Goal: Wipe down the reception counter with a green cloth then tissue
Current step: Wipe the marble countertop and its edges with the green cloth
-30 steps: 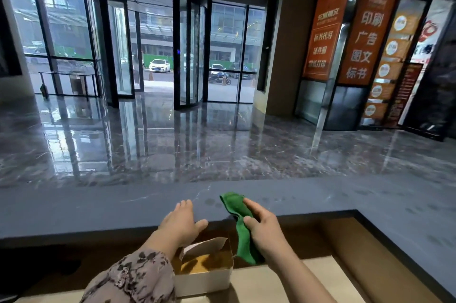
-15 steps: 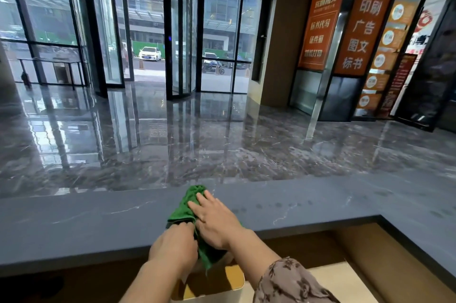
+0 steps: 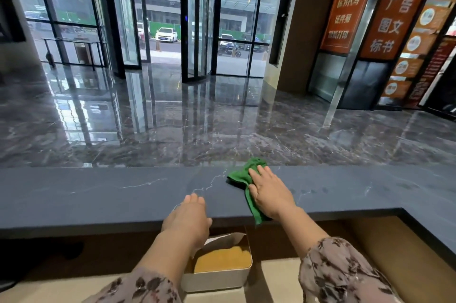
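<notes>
Dark stone counter (image 3: pixel 98 194), one green cloth (image 3: pixel 240 175) under flat right hand (image 3: pixel 270 194), left hand (image 3: pixel 187 218) flat (holding nothing), one box (image 3: pixel 214 281) below.

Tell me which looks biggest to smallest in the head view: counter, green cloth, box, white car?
1. counter
2. box
3. green cloth
4. white car
Box and cloth are close. The car looks tiny only because it is far away.

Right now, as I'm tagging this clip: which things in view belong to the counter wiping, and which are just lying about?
Job:
counter
green cloth
right hand, pressing the cloth
left hand, resting on the counter's near edge

Lying about:
open white box on the lower desk, contents unclear
orange banners
</notes>
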Tool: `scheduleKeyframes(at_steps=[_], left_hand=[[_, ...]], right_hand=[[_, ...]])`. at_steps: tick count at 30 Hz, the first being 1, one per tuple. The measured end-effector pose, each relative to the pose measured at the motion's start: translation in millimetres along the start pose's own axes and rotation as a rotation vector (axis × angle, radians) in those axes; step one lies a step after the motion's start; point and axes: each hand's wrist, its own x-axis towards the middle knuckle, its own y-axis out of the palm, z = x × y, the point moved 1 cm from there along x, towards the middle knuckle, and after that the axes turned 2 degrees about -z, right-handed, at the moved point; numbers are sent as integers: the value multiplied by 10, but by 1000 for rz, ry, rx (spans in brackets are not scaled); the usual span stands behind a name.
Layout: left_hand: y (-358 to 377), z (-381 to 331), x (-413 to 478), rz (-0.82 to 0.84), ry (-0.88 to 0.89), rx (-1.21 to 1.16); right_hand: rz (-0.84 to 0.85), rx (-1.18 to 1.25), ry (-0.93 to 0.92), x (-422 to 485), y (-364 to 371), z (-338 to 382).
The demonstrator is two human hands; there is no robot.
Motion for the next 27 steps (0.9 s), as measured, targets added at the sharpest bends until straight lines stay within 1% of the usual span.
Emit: scheduleKeyframes(at_steps=[3,7,11,14,16,20,23,27], left_hand=[[11,8,-17,-29,18,2],[12,1,-13,-33,13,3],[27,-30,31,-28,-13,-2],[8,-54,67,23,-26,-21],[-20,-81,94,51,-40,-4],[-16,-112,122,66,-78,5],[-4,-109,97,52,-76,0],[15,-89,50,6,-47,-2]], right_hand=[[-24,-2,4,-332,-2,18],[15,50,-82,-556,-23,284],[63,116,-190,-339,-4,598],[89,57,-243,-17,33,678],[98,12,-245,195,59,636],[84,-11,-183,432,45,330],[46,-47,-51,404,-32,-124],[28,-72,116,90,-110,-695]])
